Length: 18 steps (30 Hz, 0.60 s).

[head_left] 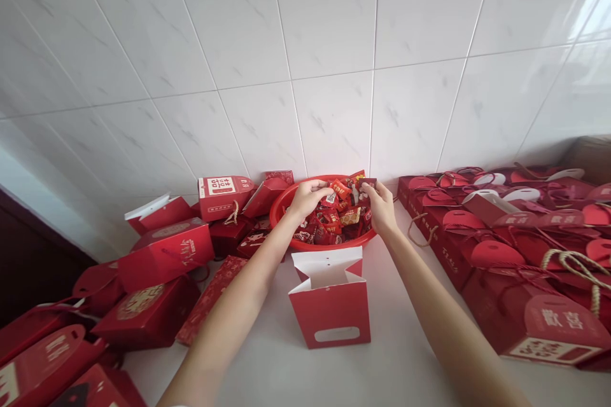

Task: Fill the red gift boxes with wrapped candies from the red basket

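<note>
Both my hands are over a red plastic basin (pixel 279 203) full of small wrapped candies (pixel 329 222). My left hand (pixel 307 197) reaches in from the left, thumb and fingers closed on a red candy packet (pixel 330 198) with a black-and-white code on it. At the right side, my right hand (pixel 382 205) pinches a dark red candy packet (pixel 366 184) near the rim. A red paper gift box (pixel 331 315) stands upright between my forearms, its top open and its white inside showing. What lies in the bottom of that box is hidden.
Closed red gift boxes (pixel 506 267) with cord handles stand in packed rows on the right. More red boxes (pixel 165 251) lie piled at odd angles on the left. A white tiled wall (pixel 329 108) rises right behind the basin, at the back of the pale tabletop (pixel 267 356).
</note>
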### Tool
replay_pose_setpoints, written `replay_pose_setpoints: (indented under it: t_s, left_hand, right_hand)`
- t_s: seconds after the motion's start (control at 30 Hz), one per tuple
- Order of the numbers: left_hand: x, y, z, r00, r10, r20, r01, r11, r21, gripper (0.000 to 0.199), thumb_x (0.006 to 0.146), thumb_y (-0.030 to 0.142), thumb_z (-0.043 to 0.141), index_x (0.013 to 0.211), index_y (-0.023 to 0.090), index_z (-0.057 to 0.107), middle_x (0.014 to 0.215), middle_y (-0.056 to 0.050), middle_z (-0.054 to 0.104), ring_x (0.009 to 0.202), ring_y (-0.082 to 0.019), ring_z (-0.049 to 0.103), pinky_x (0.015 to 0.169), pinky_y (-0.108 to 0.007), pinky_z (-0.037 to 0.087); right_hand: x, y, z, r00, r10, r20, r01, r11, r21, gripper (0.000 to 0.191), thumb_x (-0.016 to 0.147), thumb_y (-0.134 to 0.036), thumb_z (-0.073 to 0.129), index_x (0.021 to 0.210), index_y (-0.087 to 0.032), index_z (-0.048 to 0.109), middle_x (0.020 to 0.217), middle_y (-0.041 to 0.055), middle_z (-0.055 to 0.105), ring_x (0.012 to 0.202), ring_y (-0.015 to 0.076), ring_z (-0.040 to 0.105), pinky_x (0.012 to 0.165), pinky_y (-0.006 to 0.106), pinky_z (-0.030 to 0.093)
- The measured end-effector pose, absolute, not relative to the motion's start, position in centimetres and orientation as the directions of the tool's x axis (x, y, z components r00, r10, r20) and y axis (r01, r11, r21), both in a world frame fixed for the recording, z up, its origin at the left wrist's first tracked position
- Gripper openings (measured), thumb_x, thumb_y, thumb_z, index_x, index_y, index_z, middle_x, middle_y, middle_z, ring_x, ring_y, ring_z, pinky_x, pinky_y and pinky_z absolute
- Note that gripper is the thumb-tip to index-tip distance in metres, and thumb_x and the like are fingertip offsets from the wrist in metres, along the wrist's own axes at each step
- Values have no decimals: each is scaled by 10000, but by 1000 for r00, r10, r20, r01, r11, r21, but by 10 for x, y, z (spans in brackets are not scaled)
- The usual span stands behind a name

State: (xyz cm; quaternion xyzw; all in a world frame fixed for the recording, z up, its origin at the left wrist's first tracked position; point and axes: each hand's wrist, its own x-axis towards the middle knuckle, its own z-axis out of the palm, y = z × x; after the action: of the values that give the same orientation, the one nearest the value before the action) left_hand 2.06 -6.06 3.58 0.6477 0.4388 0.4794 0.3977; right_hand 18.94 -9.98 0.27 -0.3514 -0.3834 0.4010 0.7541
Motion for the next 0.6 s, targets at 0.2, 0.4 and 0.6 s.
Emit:
replay_pose_setpoints:
  t_s: [0.2,0.4,0.6]
  left_hand:
    - [27,-62,29,123,936,331,147,-347,926,239,610,345,798,745,173,704,798,-47,749,801,-209,690,774,-308,498]
    - [31,-62,20,141,921,364,169,-384,908,209,659,309,785,769,166,678,781,-51,740,756,-190,688,731,-295,505]
    - [32,-69,23,138,913,383,258,-407,876,202,712,278,762,847,169,659,811,-66,744,783,-220,707,706,-307,523]
  right_hand:
    - [190,-98,0,265,928,262,-269,332,-904,386,638,-526,742,760,-199,577,682,-28,603,641,141,572,615,285,503]
    - [193,-104,1,156,938,309,-141,331,-933,383,652,-482,784,837,-191,620,742,2,662,671,168,621,632,308,525]
    - [193,-105,4,114,939,324,-96,335,-937,428,551,-441,882,784,-184,630,721,-1,672,661,166,628,635,307,527]
